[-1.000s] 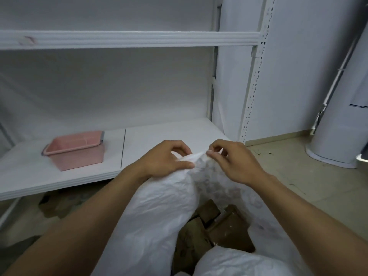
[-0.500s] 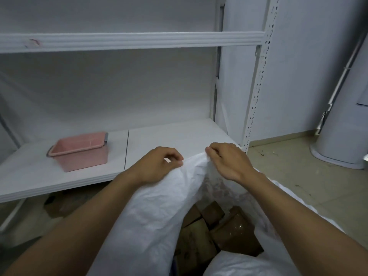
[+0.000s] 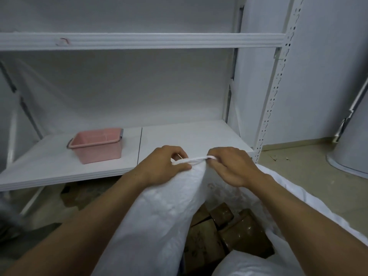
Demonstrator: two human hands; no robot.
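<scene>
The white woven sack (image 3: pixel 159 216) is crinkled, its rolled rim pinched taut in the grip of the left hand (image 3: pixel 165 166) and right hand (image 3: pixel 233 166); brown boxes (image 3: pixel 229 232) show inside.

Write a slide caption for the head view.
Left hand and right hand grip the rolled rim of a white sack holding brown boxes, before a white shelf bearing a pink bin.
</scene>
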